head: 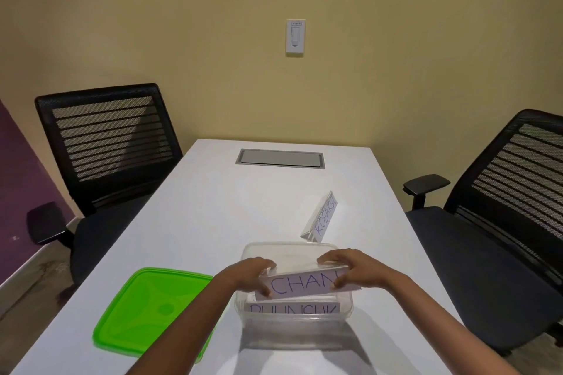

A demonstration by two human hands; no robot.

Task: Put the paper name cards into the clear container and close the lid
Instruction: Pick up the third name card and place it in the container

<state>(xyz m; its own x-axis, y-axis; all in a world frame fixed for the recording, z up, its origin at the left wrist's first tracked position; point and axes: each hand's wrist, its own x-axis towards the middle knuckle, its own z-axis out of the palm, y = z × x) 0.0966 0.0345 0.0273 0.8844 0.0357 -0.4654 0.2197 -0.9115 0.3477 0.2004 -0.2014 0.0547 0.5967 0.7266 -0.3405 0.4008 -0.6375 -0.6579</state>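
The left hand [254,272] and right hand [345,266] pinch the CHAN card [304,283] by its ends above the clear container [292,318]. Inside lies another card [294,309] (lettering partly hidden).

held card [306,283]: CHAN | standing card [324,218]: KOSAKSI | boxed card [294,308]: partly hidden

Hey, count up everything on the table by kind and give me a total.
Name cards: 3, CHAN held in both hands, one in the container, KOSAKSI standing on the table
Clear container: 1
Green lid: 1
Total: 5
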